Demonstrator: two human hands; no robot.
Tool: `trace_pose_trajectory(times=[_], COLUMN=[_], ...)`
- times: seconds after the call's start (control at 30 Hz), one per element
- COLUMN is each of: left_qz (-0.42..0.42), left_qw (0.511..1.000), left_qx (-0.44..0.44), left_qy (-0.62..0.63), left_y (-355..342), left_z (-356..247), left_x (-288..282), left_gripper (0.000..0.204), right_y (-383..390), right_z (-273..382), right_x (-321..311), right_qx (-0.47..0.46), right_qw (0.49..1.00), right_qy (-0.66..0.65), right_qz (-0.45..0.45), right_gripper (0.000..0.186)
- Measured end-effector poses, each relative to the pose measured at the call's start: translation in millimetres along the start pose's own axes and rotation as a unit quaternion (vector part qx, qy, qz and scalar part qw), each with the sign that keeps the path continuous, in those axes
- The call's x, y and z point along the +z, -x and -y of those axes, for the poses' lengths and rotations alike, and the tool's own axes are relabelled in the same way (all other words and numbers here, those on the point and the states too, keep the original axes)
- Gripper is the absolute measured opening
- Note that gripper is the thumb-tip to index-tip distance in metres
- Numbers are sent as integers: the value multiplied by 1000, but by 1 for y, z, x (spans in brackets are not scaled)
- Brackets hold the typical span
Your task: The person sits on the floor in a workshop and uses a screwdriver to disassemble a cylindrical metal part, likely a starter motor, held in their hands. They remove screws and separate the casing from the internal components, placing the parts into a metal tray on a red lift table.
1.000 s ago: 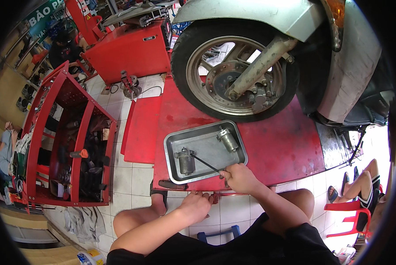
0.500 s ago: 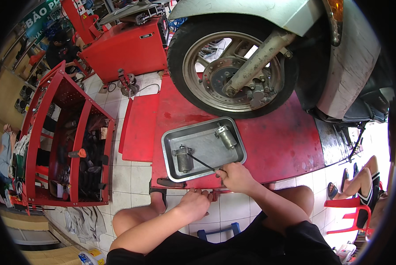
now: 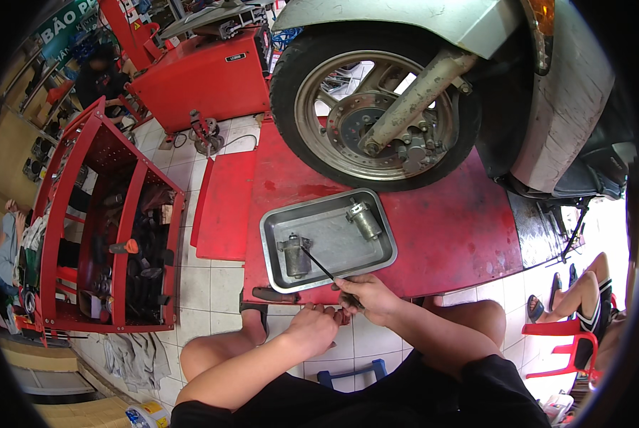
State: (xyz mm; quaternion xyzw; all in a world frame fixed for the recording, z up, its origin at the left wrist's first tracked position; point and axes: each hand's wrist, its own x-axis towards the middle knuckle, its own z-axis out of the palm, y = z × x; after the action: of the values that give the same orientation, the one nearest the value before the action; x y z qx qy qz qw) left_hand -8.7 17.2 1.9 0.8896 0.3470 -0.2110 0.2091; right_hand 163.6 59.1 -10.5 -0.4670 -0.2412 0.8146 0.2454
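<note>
So the right hand [image 3: 366, 298] is closed around the near end of a thin dark rod [image 3: 319, 264], just off the front edge of a red platform [image 3: 448, 239]. The rod slants up and left over the tray wall, and its far tip sits right at the top of a dull metal cylinder [image 3: 297, 264] with a lugged end, standing or lying in the left part of a shallow metal tray [image 3: 337, 250], honestly can't swear which from this angle. A second metal cylinder [image 3: 364, 222], pretty similar looking, is in the right part of the same tray, well apart from the first. The left hand [image 3: 312, 328] is lower down, by the platform's front edge, fingers curled in; can't tell if it's actually gripping anything, since the fingers hide whatever's under them. There's a dark, elongated item [image 3: 274, 294] at the platform edge just beside the tray's near left corner. Behind the tray you've got a big spoked front wheel [image 3: 316, 153] on the platform, under a scuffed silver-grey fender [image 3: 398, 25]. Red open-sided cart [image 3: 123, 246] over on the left, with an orange-ended tool [image 3: 124, 247] in it.
</note>
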Motion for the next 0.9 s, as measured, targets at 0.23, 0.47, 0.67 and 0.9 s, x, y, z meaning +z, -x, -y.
trace_pose_trajectory(times=[0.23,0.47,0.67,0.9], left_qz=[16,1,14,-19], left_qw=[1000,1000,1000,1000], left_qx=[-2,8,7,8], left_qy=[-11,2,-5,-6], left_y=[-1,2,3,4], left_z=[1,2,1,3], left_x=[2,-1,-3,3], left_gripper=[66,57,56,60], right_y=[-1,4,-17,-18], right_z=[-4,1,-23,-20], right_x=[12,22,4,5], right_qx=[-8,6,9,43], right_qw=[998,998,997,999], right_qy=[-57,-36,67,23], right_qz=[32,42,22,-13], right_gripper=[27,24,27,31])
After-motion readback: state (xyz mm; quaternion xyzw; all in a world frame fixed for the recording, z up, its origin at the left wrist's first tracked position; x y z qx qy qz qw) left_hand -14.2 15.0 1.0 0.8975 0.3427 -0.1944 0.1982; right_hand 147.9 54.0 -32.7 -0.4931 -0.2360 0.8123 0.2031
